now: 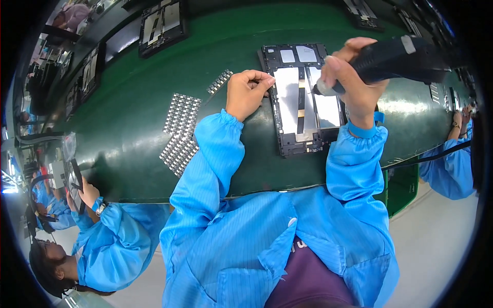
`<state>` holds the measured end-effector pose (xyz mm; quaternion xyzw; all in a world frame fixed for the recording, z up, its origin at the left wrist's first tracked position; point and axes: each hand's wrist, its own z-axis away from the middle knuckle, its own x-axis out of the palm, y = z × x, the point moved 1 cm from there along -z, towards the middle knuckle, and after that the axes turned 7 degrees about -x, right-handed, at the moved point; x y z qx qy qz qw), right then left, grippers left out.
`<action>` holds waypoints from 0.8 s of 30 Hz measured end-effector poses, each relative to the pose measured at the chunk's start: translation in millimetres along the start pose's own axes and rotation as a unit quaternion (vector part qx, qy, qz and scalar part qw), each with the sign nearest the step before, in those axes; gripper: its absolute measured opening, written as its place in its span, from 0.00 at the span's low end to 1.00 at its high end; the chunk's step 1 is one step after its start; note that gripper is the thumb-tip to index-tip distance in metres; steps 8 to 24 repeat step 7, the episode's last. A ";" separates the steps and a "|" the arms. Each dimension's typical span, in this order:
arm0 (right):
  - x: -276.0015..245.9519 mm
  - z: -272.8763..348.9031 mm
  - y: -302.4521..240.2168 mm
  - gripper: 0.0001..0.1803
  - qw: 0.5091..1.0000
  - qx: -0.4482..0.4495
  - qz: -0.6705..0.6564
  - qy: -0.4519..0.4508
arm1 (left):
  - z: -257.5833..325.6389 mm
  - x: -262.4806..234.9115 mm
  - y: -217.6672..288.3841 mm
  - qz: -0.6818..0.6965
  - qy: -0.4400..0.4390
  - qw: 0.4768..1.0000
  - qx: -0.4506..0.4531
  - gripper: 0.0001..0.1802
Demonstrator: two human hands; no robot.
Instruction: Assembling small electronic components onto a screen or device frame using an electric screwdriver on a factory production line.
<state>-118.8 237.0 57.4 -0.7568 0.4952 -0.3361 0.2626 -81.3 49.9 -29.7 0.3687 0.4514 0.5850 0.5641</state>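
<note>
An opened tablet (287, 97), its silver battery panels and a dark ribbon cable bare, lies on the green bench in front of me. My left hand (249, 94) is at its left edge, thumb and forefinger pinched together; whatever is between them is too small to make out. In my right hand (359, 84) is a black electric screwdriver (395, 59), gripped near its pale nose. The tool slants over the tablet with its tip above the right-hand battery panel; I cannot tell whether it touches.
Sheets of small chip-like parts (182, 114) lie left of my left arm, a short strip (220, 82) beside that hand. Another opened tablet (163, 28) sits at the back left. Co-workers in blue sit at left (118, 251) and right (447, 174). A green crate (403, 190) stands below the bench edge.
</note>
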 end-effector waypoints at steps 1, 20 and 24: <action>6.4 -1.9 1.8 0.19 1.000 0.002 -0.009 -0.007 | -0.3 -0.4 -0.2 0.002 0.000 1.000 0.000 0.08; 37.1 -10.0 20.1 0.18 0.999 0.026 0.004 -0.036 | -2.6 -2.6 -1.0 -0.035 -0.001 0.999 -0.007 0.06; 37.1 -10.0 20.1 0.18 0.999 0.026 0.004 -0.036 | -2.6 -2.6 -1.0 -0.035 -0.001 0.999 -0.007 0.06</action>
